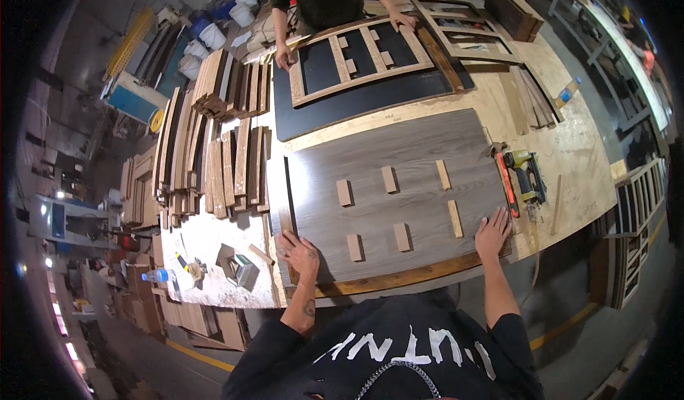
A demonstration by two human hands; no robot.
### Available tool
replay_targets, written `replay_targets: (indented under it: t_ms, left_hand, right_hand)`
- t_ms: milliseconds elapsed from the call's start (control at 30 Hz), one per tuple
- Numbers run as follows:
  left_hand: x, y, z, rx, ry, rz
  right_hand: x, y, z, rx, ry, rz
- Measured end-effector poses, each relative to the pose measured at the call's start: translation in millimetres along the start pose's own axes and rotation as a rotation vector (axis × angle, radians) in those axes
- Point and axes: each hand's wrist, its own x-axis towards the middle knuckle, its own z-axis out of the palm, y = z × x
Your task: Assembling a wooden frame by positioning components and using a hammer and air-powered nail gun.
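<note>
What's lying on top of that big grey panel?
Six small wooden blocks lie on the grey panel, with both hands pressed flat at its near edge. Whatever is beneath the panel is covered.

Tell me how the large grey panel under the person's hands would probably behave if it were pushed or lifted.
The grey panel is broad, flat and thin, so it would probably slide on the workbench rather than tip. The small wooden blocks on it look loose and might shift. With the left hand and right hand at opposite corners, it may flex slightly when lifted.
</note>
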Motion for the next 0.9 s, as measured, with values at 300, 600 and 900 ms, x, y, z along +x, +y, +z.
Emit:
replay_targets:
  t_ms: [300, 600, 900]
  left_hand:
    - [24.5, 75.9, -0.7, -0.357, -0.144, 0.208]
    - [34.0, 93.0, -2.2, -0.283, -0.217, 0.123]
    - [34.3, 94.0, -4.7, -0.249, -0.213, 0.134]
  right_hand:
    - [67.7, -17.7, 5.7, 0.062, 0.085, 0.08]
    - [68.0, -24.3, -2.3, 0.087, 0.083, 0.152]
    - [70.6, -23.1, -2.2, 0.144, 0.083, 0.132]
